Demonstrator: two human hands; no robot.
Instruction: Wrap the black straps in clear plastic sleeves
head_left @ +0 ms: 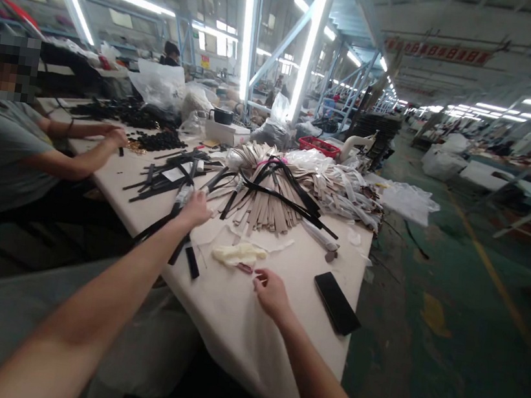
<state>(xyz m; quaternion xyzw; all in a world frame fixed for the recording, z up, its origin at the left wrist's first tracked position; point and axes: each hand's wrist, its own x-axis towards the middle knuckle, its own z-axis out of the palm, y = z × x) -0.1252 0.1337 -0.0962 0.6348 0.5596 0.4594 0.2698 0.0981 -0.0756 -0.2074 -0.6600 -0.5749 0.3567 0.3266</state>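
Observation:
My left hand [198,211] is stretched forward over the table, its fingers closed on a black strap [212,180] among partly plastic-wrapped strips; the fingertips are partly hidden. My right hand [272,293] hovers near the table's front, fingers loosely bent and apart, with nothing in them. Just left of it lie a small dark red tool [245,267] and a crumpled pale yellow cloth [237,254]. A short black strip [192,262] lies below my left hand. Beyond my hands, a fanned bundle of beige strips [264,208] has long black straps [291,186] lying across it.
A black phone [336,303] lies near the table's right edge. On the left, a co-worker [3,145] sits with both hands by a pile of small black pieces [158,140]. A red basket [319,145], a white box [226,132] and plastic bags stand at the back.

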